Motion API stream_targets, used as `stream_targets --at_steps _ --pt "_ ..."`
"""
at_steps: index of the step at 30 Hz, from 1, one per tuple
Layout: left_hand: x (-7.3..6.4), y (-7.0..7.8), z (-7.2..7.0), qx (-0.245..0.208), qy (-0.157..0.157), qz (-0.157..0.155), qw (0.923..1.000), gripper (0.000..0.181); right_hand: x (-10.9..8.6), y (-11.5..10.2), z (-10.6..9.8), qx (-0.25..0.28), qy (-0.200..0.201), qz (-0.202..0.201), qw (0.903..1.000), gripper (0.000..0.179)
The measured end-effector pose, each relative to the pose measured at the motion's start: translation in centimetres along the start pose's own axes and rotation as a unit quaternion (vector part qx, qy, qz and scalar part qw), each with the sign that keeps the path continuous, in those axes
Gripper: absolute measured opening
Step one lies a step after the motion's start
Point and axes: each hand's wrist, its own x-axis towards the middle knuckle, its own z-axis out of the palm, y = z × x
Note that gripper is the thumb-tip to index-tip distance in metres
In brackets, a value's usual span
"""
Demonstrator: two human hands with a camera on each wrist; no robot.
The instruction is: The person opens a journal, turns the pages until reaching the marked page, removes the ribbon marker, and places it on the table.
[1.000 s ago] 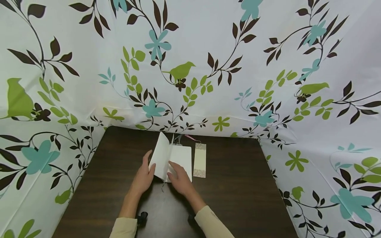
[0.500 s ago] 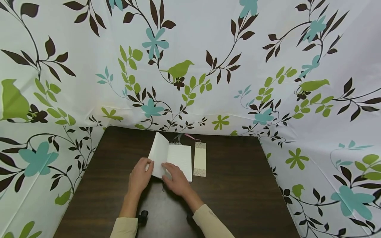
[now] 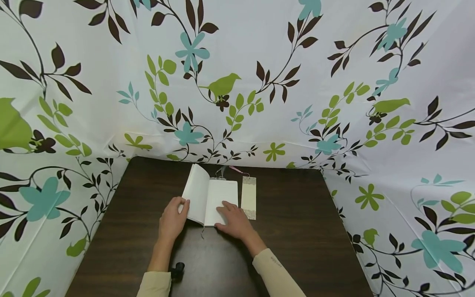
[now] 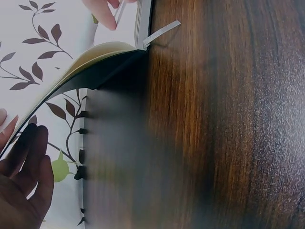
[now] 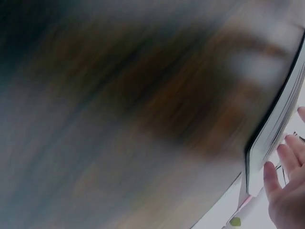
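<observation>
An open notebook (image 3: 227,190) with white pages and a dark cover lies on the table, its left side raised and tilted. My left hand (image 3: 172,218) holds that raised side at its outer edge, thumb on the page side and fingers behind the dark cover (image 4: 102,71). Over the lower right page is my right hand (image 3: 235,220), fingers loosely extended; the right wrist view shows this hand (image 5: 288,191) beside the page block, and firm contact is hard to judge. From the bottom of the spine hangs a thin ribbon marker (image 4: 163,32).
Just right of the notebook lies a cream bookmark (image 3: 249,199) with patterned ends and a pink tassel (image 3: 235,169). A small grey item (image 3: 222,172) sits partly hidden behind the notebook. The dark wooden table (image 3: 297,231) meets a floral-print cloth (image 3: 274,123) at its back and sides.
A standing page has gone over to the left, under my left hand's hold. My right hand has moved from near the spine rightward over the right page.
</observation>
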Motion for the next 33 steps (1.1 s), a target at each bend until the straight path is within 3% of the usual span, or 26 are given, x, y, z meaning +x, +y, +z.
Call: stream_targets --at_steps 7,20,26,33 --pt "0.2 -0.4 0.2 -0.006 -0.006 -0.01 0.9999 0.029 0.0 0.7 -0.4 -0.001 -0.014 -0.026 0.9996 0.062" --pt "0.2 -0.2 -0.1 -0.01 -0.015 -0.017 0.9997 0.031 0.3 1.4 -1.2 0.041 -0.054 -0.032 0.9972 0.05" --pt "0.1 -0.2 0.0 -0.009 -0.008 -0.011 0.9999 0.031 0.1 1.6 -1.4 0.008 -0.022 -0.075 0.9969 0.017" --pt "0.2 -0.3 -0.1 -0.012 -0.014 -0.01 0.9998 0.034 -0.4 1.5 -0.8 -0.044 0.03 -0.107 0.9929 0.008"
